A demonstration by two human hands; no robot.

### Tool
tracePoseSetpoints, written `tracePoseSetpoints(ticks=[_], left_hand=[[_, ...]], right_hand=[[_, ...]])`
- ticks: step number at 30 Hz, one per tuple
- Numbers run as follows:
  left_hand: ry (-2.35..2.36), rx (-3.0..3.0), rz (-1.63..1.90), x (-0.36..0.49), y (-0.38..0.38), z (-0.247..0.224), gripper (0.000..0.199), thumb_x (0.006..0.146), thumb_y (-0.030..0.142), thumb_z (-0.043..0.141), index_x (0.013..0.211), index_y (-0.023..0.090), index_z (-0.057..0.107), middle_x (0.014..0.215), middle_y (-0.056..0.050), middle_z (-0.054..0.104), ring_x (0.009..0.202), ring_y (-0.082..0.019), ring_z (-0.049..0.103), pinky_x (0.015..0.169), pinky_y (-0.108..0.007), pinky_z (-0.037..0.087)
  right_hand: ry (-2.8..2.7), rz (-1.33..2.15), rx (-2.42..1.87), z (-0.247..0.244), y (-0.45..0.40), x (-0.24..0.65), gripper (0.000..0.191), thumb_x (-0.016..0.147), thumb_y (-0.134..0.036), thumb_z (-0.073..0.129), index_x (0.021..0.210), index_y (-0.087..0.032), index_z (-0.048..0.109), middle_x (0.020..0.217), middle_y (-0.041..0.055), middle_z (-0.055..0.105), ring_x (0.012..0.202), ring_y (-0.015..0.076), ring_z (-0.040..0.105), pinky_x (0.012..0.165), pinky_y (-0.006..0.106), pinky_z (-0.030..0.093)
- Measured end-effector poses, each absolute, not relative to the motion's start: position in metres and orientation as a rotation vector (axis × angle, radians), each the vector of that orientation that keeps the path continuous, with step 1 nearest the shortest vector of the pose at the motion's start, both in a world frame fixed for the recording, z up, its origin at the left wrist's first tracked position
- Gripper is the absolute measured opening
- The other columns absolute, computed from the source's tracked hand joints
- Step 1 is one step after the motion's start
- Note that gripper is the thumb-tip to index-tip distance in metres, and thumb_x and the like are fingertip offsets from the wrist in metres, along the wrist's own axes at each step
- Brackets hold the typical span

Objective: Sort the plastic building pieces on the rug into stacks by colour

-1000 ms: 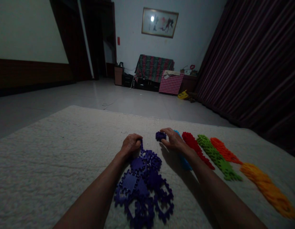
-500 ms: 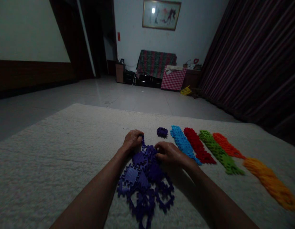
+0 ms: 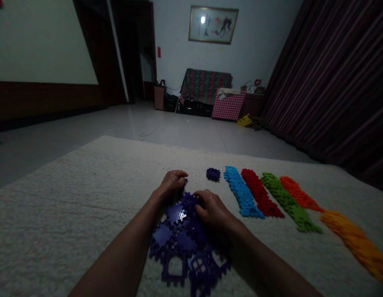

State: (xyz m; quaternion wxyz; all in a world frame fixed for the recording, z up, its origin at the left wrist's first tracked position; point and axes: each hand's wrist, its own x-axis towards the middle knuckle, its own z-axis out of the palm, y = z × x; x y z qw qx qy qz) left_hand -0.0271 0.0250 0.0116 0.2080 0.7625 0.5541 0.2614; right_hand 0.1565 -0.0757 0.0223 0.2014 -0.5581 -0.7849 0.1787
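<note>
A loose heap of dark purple interlocking plastic pieces [image 3: 185, 241] lies on the cream mat, between my forearms. My left hand [image 3: 174, 180] is at the far left side of the heap, its fingers closed on a purple piece that shows only a little past the fingertips. At the heap's upper right, my right hand [image 3: 208, 206] has its thumb and fingers bent around the edge of a purple piece. Farther off, a small purple stack [image 3: 213, 174] sits apart from the heap, left of the blue row [image 3: 242, 192].
Rows of red [image 3: 261, 193], green [image 3: 289, 202], orange [image 3: 299, 194] and yellow-orange pieces [image 3: 354, 241] lie to the right on the mat [image 3: 70, 198]. Beyond the tiled floor stand low furniture under cloths [image 3: 206, 84] and a yellow object [image 3: 244, 120]. A dark curtain hangs at right.
The purple heap has shifted and its pieces lie differently. My right hand has moved left and slightly nearer. The piece in my left hand shows less. The whole view has shifted slightly.
</note>
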Motion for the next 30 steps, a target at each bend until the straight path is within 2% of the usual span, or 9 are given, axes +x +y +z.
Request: tracePoseSetpoints(ticks=[4,8,12,15,20,22,24,27,30], left_hand=[[1.553,2.117,0.754,-0.032,0.027,0.013,0.035,0.083,0.016,0.053,0.108,0.021,0.076,0.112,-0.004,0.075,0.106,-0.018,0.068,0.102,-0.026,0.046],[1.584,2.149,0.735,-0.03,0.027,0.01,0.036,0.083,0.017,0.052,0.11,0.022,0.075,0.112,-0.004,0.075,0.108,-0.018,0.067,0.103,-0.027,0.047],[1.589,2.157,0.766,-0.029,0.026,0.004,0.036,0.084,0.02,0.052,0.111,0.022,0.075,0.113,-0.003,0.075,0.109,-0.018,0.067,0.102,-0.026,0.047],[1.578,2.155,0.798,-0.029,0.025,0.002,0.035,0.084,0.02,0.051,0.11,0.021,0.075,0.114,-0.003,0.074,0.11,-0.017,0.067,0.103,-0.025,0.046],[1.585,2.166,0.8,-0.028,0.024,0.004,0.035,0.084,0.019,0.051,0.109,0.021,0.075,0.114,-0.004,0.074,0.11,-0.017,0.067,0.102,-0.026,0.047],[1.588,2.167,0.804,-0.027,0.024,0.004,0.035,0.084,0.018,0.052,0.109,0.021,0.075,0.113,-0.004,0.075,0.109,-0.018,0.067,0.101,-0.026,0.048],[1.589,2.166,0.809,-0.027,0.023,0.004,0.034,0.084,0.019,0.052,0.109,0.022,0.075,0.113,-0.004,0.075,0.109,-0.018,0.067,0.1,-0.026,0.048],[1.593,2.166,0.813,-0.027,0.023,0.004,0.034,0.084,0.018,0.052,0.109,0.021,0.075,0.113,-0.004,0.075,0.108,-0.018,0.067,0.1,-0.025,0.048],[1.599,2.166,0.813,-0.027,0.023,0.004,0.034,0.084,0.018,0.052,0.109,0.021,0.075,0.112,-0.004,0.075,0.107,-0.018,0.068,0.1,-0.026,0.048]], right_hand=[[-2.18,0.517,-1.535,0.023,-0.08,0.15,0.033,0.078,-0.015,0.057,0.11,-0.014,0.064,0.103,0.0102,0.065,0.094,0.0199,0.059,0.083,0.029,0.044],[-2.099,0.588,-1.597,0.026,-0.077,0.151,0.029,0.073,-0.014,0.061,0.101,-0.015,0.064,0.093,0.0059,0.067,0.085,0.0177,0.059,0.076,0.027,0.044],[-2.035,0.689,-1.572,0.027,-0.073,0.155,0.03,0.072,-0.014,0.06,0.102,-0.017,0.066,0.086,0.003,0.068,0.078,0.0163,0.06,0.071,0.026,0.044],[-1.972,0.804,-1.515,0.023,-0.069,0.16,0.033,0.07,-0.014,0.061,0.102,-0.017,0.068,0.088,0.0033,0.071,0.079,0.0168,0.063,0.072,0.027,0.046],[-1.793,1.039,-1.362,0.015,-0.057,0.173,0.026,0.073,-0.023,0.059,0.096,-0.017,0.072,0.087,0.0025,0.074,0.078,0.0176,0.067,0.071,0.027,0.051],[-1.73,0.909,-1.341,0.016,-0.052,0.179,0.025,0.075,-0.027,0.06,0.095,-0.018,0.072,0.089,0.0032,0.074,0.08,0.0186,0.067,0.073,0.029,0.052],[-1.688,0.618,-1.323,0.019,-0.048,0.184,0.024,0.078,-0.028,0.06,0.096,-0.02,0.072,0.094,0.0048,0.073,0.086,0.0198,0.066,0.079,0.032,0.052],[-1.738,0.209,-1.301,0.023,-0.046,0.189,0.02,0.082,-0.022,0.056,0.093,-0.021,0.072,0.095,0.0071,0.07,0.091,0.0209,0.064,0.084,0.034,0.05],[-1.95,0.088,-1.356,0.022,-0.049,0.193,0.019,0.079,-0.012,0.056,0.088,-0.02,0.071,0.098,0.0084,0.067,0.097,0.0218,0.06,0.09,0.036,0.047]])
